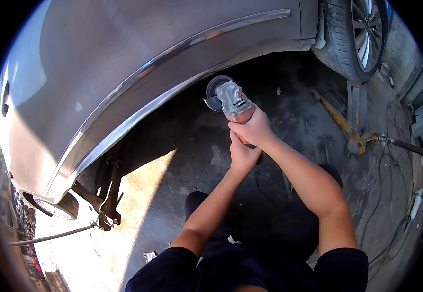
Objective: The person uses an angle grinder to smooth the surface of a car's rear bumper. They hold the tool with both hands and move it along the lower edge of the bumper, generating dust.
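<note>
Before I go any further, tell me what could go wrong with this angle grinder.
The disc of the angle grinder points toward the car's lower side panel, so a slip or kick could gouge that finish. The right hand and left hand grip the tool without gloves, so sparks or flying bits might burn or cut them.

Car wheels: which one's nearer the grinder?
The wheel at upper right; the other wheel, at lower left, looks smaller and sits farther from the grinder.
</note>
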`<act>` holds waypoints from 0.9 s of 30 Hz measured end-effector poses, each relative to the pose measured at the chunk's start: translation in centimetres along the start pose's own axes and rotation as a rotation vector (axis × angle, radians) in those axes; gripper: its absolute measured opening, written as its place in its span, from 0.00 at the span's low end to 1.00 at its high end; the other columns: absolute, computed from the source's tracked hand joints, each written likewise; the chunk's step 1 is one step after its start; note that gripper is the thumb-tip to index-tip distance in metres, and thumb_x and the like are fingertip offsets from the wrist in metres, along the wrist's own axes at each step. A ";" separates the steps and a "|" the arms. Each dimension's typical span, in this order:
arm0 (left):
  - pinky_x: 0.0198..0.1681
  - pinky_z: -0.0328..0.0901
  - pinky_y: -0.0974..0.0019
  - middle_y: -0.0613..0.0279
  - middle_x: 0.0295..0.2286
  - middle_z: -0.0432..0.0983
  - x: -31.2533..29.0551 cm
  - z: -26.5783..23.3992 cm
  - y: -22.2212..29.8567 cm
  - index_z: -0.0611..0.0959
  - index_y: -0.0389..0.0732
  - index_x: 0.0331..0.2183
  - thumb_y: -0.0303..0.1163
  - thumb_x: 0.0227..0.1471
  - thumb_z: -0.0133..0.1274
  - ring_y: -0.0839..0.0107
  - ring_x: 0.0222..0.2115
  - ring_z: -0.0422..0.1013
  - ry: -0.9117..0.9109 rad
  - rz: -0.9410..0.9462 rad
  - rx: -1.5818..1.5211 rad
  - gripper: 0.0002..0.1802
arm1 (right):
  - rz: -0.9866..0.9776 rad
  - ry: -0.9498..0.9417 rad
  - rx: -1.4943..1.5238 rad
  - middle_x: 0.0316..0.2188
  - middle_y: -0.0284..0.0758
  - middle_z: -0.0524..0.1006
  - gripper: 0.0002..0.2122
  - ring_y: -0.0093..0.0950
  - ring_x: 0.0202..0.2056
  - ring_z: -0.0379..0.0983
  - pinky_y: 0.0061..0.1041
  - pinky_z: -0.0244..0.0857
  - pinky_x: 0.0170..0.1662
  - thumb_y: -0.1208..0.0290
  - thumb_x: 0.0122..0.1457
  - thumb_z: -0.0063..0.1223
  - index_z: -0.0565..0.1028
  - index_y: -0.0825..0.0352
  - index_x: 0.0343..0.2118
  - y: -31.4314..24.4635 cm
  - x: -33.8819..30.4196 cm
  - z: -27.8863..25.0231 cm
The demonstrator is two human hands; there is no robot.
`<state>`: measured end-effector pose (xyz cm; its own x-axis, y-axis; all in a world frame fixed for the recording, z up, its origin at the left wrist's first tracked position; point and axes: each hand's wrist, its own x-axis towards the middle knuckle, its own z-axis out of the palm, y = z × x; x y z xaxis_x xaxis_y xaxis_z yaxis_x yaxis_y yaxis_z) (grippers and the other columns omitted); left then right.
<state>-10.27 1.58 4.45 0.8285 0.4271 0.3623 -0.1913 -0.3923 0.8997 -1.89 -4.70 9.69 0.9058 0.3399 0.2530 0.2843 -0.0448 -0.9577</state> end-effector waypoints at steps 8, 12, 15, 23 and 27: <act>0.53 0.71 0.56 0.40 0.50 0.79 0.0 -0.9 0.7 0.64 0.32 0.59 0.39 0.45 0.74 0.50 0.51 0.79 -0.016 -0.086 0.063 0.49 | 0.054 -0.117 0.178 0.46 0.41 0.82 0.30 0.30 0.47 0.80 0.30 0.72 0.55 0.67 0.47 0.76 0.75 0.75 0.52 -0.3 0.2 -0.1; 0.50 0.73 0.54 0.38 0.46 0.80 0.2 -1.1 0.1 0.65 0.32 0.56 0.39 0.45 0.74 0.47 0.48 0.80 -0.008 -0.074 0.109 0.46 | 0.093 -0.175 0.355 0.47 0.36 0.83 0.27 0.25 0.47 0.80 0.28 0.72 0.53 0.74 0.50 0.72 0.76 0.71 0.54 0.6 0.6 0.2; 0.49 0.73 0.53 0.38 0.45 0.81 0.3 -1.4 0.0 0.66 0.33 0.53 0.39 0.45 0.74 0.46 0.48 0.80 0.001 -0.055 0.141 0.43 | 0.110 -0.207 0.484 0.47 0.35 0.83 0.24 0.24 0.46 0.80 0.27 0.74 0.52 0.78 0.52 0.68 0.78 0.71 0.54 0.7 0.7 0.8; 0.48 0.73 0.53 0.40 0.43 0.81 0.9 -3.8 -0.5 0.68 0.33 0.50 0.39 0.45 0.74 0.45 0.46 0.80 0.032 -0.039 0.310 0.40 | 0.252 -0.343 0.664 0.40 0.34 0.82 0.20 0.22 0.40 0.79 0.27 0.74 0.48 0.80 0.54 0.63 0.79 0.69 0.52 -0.4 0.4 1.6; 0.47 0.74 0.53 0.40 0.42 0.81 0.6 -4.8 -0.8 0.69 0.34 0.50 0.39 0.45 0.74 0.43 0.45 0.80 0.049 -0.039 0.345 0.38 | 0.246 -0.372 0.672 0.48 0.35 0.84 0.22 0.23 0.44 0.80 0.28 0.75 0.51 0.82 0.54 0.65 0.80 0.68 0.53 0.4 0.4 2.6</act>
<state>-12.12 6.13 5.10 0.8038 0.4823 0.3482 0.0359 -0.6237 0.7809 -2.22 -2.17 9.06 0.7204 0.6894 0.0751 -0.2664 0.3751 -0.8879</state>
